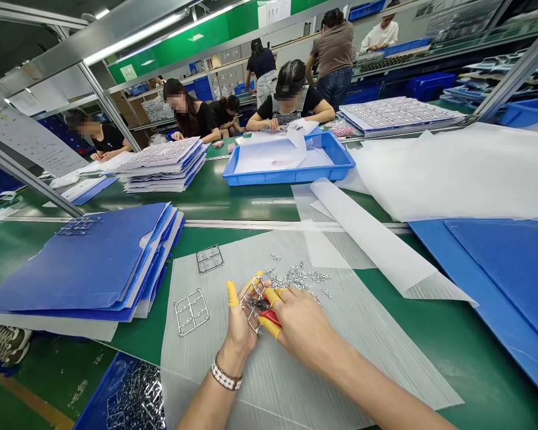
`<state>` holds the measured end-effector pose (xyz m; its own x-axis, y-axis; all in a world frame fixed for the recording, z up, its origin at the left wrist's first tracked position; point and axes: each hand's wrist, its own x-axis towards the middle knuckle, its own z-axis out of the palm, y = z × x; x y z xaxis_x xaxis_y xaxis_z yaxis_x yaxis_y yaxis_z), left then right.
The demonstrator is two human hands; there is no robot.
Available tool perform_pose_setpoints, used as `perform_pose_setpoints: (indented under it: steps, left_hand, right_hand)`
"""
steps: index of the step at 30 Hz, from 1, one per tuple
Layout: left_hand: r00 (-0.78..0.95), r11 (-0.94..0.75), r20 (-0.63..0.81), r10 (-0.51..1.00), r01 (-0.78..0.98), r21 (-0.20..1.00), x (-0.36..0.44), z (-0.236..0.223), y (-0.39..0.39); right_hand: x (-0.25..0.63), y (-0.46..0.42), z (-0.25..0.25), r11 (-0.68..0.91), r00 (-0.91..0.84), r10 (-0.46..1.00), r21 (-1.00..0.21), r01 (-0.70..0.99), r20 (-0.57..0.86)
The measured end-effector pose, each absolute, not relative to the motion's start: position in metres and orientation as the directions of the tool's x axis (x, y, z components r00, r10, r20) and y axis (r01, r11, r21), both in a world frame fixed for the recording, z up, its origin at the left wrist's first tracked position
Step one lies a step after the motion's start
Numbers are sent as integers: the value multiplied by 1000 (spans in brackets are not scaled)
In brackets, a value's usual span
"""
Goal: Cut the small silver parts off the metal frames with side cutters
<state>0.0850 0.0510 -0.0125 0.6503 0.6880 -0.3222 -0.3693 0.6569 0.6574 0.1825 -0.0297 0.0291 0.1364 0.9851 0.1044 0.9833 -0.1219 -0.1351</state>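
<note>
My left hand, with yellow finger covers, holds a small silver sprue frame tilted up above the sheet. Red-handled cutting pliers are gripped in my right hand, their dark jaws at the frame. Yellow covers also sit on some of that hand's fingers. Small shiny silver parts lie loose in a pile just beyond my hands. To the left rest two more sprue frames, a silver one and a darker one. Beneath everything is a translucent white sheet on the green table.
Blue folders are stacked at left, and blue boards lie at right. A rolled white sheet crosses the metal rail. Beyond it are a blue tray and co-workers. Below left, a blue bin holds silver sprue scraps.
</note>
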Motion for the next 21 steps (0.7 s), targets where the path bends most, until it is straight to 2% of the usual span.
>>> perform_pose_setpoints:
  steps: [9, 17, 21]
  left_hand:
    - [653, 651, -328, 683, -339, 679, 81, -10, 51]
    - [653, 651, -324, 685, -348, 675, 81, -8, 49]
    - [667, 665, -324, 671, -347, 661, 80, -4, 49]
  right_hand:
    - [183, -32, 45, -114, 125, 991, -191, 975, 45]
    - [176, -34, 30, -81, 81, 986, -6, 997, 146]
    - [179, -34, 36, -89, 90, 985, -9, 996, 148]
